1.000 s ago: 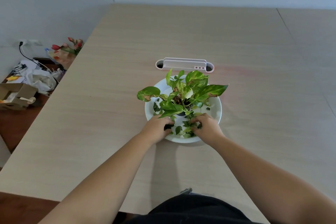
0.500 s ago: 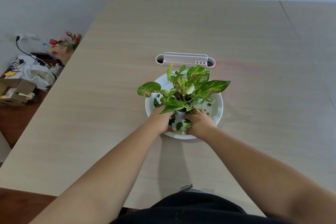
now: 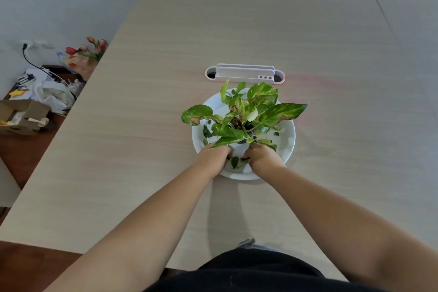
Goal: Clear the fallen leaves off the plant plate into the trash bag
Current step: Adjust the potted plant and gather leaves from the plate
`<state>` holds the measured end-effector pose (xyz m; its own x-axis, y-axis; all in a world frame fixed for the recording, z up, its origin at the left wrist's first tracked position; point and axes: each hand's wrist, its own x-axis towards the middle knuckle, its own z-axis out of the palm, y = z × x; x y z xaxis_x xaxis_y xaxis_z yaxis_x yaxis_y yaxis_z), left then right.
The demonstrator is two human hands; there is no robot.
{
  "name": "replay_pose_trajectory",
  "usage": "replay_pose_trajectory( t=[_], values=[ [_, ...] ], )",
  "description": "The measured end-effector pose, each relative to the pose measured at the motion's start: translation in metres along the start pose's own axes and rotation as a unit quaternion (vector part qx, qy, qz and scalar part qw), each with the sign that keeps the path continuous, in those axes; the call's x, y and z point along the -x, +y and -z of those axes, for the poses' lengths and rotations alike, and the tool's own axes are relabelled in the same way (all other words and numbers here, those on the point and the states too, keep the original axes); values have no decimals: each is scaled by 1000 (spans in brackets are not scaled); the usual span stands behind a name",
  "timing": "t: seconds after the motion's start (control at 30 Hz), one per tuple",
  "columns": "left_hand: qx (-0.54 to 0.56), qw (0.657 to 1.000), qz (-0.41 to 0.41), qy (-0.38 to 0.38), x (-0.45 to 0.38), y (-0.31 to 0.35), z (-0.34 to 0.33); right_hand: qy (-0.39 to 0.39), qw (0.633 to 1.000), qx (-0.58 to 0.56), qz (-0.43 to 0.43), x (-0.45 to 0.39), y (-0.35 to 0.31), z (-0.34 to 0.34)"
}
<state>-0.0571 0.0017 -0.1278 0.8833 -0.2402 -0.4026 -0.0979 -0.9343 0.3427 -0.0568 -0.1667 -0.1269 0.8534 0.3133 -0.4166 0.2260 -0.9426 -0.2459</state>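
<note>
Two hands work at the near rim of the plate, gathering step in hand. Far left, off the table, clutter on a low surface: a cardboard box [image 3: 22,117], a white plastic bag [image 3: 53,93] that may be the trash bag, can't confirm, and some tulips [image 3: 91,48]. Left hand [image 3: 214,156] sits on the near-left part of the white plate [image 3: 288,147], fingers curled down and inward under the foliage; whether they pinch any leaf, can't tell. Between the hands, small dark fallen leaves [image 3: 237,162] lie on the plate's near side, more scattered on its left and right parts. Potted plant [image 3: 246,116] stands mid-plate. Right hand [image 3: 263,157] mirrors, fingers bunched together and touching the leaf pile, likely scooping. Beyond the plate, a white desk organiser [image 3: 245,73]. Next move probably needs both hands to close on the pile, lift clear of the stems, and carry it left to the bag.
</note>
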Motion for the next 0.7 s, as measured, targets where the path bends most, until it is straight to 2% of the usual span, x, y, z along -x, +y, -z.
replay_pose_trajectory(
  t=[0.1,0.23,0.37,0.43,0.57,0.7],
  values=[
    [30,999,14,12,7,2,4,29,997,-66,-23,5,3,4],
    [126,985,-12,114,16,1,9,113,967,-219,-70,13,8,7],
    [329,927,42,175,23,3,15,131,912,-366,-133,22,14,11],
    [387,901,64,185,30,4,19,139,873,-437,-163,25,17,14],
    [449,862,124,201,33,-2,17,142,764,-594,-209,31,16,18],
    [525,809,154,214,38,1,16,132,688,-680,-216,32,8,21]
  ],
)
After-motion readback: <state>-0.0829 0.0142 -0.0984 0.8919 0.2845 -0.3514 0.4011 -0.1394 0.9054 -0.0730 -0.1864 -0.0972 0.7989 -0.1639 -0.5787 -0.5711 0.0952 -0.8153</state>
